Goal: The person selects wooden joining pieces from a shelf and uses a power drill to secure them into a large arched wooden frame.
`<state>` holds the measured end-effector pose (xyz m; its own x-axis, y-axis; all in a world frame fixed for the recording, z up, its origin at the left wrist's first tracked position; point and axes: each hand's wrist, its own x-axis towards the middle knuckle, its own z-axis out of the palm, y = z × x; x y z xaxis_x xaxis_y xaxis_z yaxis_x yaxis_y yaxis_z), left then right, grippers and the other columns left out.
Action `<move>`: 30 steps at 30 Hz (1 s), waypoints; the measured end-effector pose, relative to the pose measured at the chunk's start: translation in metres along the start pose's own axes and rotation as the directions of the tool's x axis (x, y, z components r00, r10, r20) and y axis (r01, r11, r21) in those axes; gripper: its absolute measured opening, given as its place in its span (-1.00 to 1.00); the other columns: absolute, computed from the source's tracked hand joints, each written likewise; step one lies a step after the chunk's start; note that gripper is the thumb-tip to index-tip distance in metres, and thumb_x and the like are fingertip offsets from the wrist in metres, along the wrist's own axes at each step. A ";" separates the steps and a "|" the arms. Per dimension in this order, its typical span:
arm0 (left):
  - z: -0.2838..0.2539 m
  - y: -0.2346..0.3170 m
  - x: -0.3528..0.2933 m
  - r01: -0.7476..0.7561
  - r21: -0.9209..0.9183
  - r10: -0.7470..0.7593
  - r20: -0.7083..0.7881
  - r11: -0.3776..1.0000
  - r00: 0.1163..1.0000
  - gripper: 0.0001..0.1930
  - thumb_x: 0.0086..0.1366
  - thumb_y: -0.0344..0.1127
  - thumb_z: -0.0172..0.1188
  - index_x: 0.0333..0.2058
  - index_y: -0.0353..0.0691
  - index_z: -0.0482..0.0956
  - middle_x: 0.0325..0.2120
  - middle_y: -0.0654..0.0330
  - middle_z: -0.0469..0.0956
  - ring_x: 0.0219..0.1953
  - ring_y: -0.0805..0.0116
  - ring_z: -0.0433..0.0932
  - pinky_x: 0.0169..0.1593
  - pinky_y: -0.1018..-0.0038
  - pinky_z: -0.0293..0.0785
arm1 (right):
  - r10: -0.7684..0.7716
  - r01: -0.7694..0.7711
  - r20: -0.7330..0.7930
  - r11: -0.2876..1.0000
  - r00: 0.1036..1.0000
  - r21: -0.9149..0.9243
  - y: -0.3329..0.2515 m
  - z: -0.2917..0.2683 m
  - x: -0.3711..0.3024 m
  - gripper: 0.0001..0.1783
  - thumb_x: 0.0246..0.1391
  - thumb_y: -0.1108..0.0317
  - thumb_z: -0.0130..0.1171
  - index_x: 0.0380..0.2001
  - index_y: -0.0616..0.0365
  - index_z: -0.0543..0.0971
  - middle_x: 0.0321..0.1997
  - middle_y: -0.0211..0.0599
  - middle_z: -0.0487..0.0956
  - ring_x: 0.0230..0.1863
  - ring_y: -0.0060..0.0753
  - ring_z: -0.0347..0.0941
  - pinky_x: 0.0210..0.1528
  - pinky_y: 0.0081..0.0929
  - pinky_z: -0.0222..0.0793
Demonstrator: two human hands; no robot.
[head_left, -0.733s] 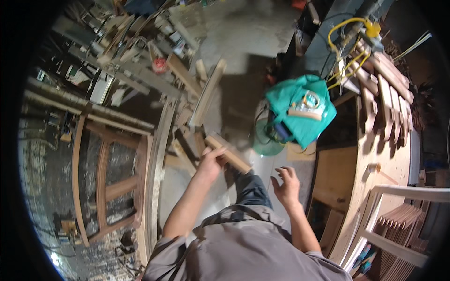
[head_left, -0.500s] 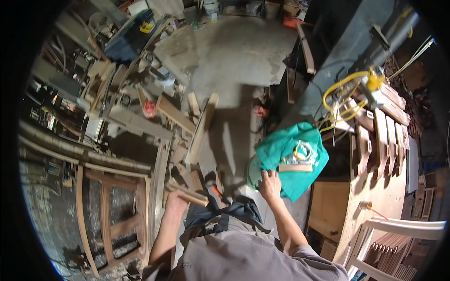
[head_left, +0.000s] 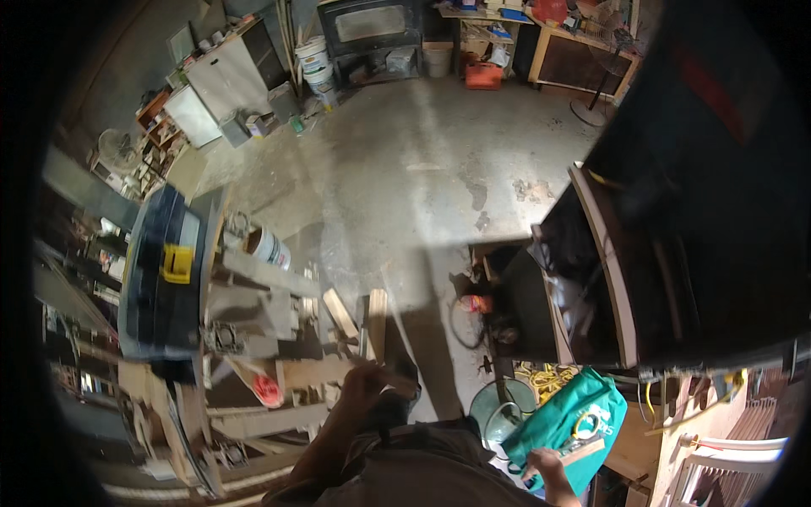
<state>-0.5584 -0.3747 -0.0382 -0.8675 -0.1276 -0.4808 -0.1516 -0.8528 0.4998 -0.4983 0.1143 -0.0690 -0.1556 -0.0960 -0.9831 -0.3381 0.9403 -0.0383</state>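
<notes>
My left hand (head_left: 365, 385) is low in the middle, in shadow, closed around a short wooden block (head_left: 397, 382) above my dark trouser leg. My right hand (head_left: 545, 463) is at the bottom edge, against the lower rim of a crumpled green bag (head_left: 562, 422). A small wooden strip (head_left: 585, 452) and a coil of yellow cord lie on the bag, just right of that hand. Whether its fingers grip the bag is too small to tell.
Loose planks (head_left: 376, 323) lie on the concrete floor (head_left: 422, 186) ahead. A black machine with a yellow tag (head_left: 165, 279) and a white bucket (head_left: 269, 247) stand at left. A green tub (head_left: 494, 404), a dark bench (head_left: 608, 279) and a white chair (head_left: 743, 448) are at right.
The view has tipped up toward the far floor and back wall. My left hand still carries the block. My right hand went from open in the air to the green bag and stays there.
</notes>
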 end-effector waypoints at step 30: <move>0.340 0.353 0.827 0.091 0.288 -0.072 -0.079 0.953 0.994 -0.68 0.19 -0.51 0.20 -0.08 -0.27 0.38 -0.19 0.09 0.46 -0.10 0.21 0.51 -0.05 0.26 0.48 | -0.399 0.801 -0.826 0.590 0.399 0.103 -0.105 -1.141 0.107 -0.49 0.04 0.04 0.30 -0.05 0.14 0.50 -0.38 -0.02 0.62 -0.36 0.02 0.57 -0.31 -0.24 0.48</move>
<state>-1.4908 -0.6086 -0.0147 -0.8145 -0.1056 -0.5705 -0.3602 -0.6789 0.6398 -1.5385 -0.3670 0.0337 -0.6937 -0.6826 -0.2299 -0.2289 0.5115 -0.8282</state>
